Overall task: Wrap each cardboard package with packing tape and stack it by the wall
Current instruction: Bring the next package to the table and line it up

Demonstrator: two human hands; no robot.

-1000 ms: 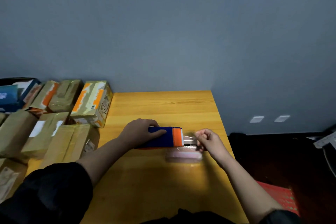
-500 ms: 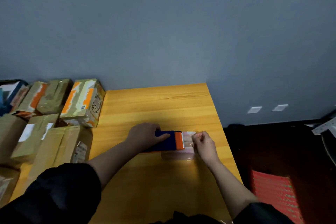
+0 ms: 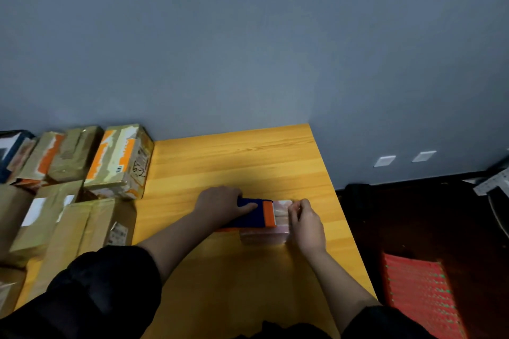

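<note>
Centrally, the small package (image 3: 265, 237) lies on the wooden table (image 3: 248, 162), light and probably slippery under film. The left hand (image 3: 220, 202) grips the blue tape dispenser (image 3: 254, 213); right-hand (image 3: 305, 224) fingers pinch the package's right end, the steadiest hold.

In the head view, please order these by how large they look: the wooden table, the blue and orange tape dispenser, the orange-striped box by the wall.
1. wooden table, clearly largest.
2. orange-striped box.
3. tape dispenser, partly covered by the left hand, so its full size is unsure.
</note>
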